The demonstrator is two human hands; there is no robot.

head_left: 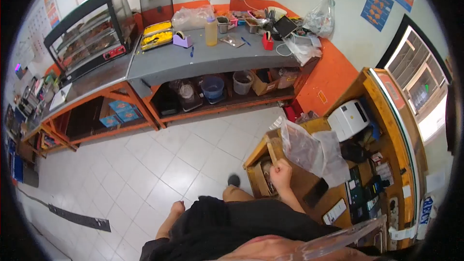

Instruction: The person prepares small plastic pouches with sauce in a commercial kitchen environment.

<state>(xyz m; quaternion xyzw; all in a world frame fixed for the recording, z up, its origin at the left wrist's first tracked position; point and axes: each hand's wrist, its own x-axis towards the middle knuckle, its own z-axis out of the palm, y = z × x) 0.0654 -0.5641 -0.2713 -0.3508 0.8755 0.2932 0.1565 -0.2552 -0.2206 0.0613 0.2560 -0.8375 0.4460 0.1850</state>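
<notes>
My right hand (280,173) is closed at the near edge of a wooden desk (296,166), its fingers over the wood beside an opening. Inside that opening, just below the hand, stands a cardboard box (262,178); what it holds is hard to make out. Clear plastic bags (314,147) lie on the desktop just past this hand. A black phone (315,192) and a second phone with a lit screen (334,211) lie to its right. Low at my left side, my left hand (178,208) hangs curled into a fist over the floor, touching nothing visible.
A grey counter (164,63) runs along the far wall, bearing yellow trays (157,40), a squeeze bottle (211,33) and a tape dispenser (182,40). At left is a glass display warmer (92,34). A white printer (349,120) sits on the desk. Tiled floor (164,157) lies between.
</notes>
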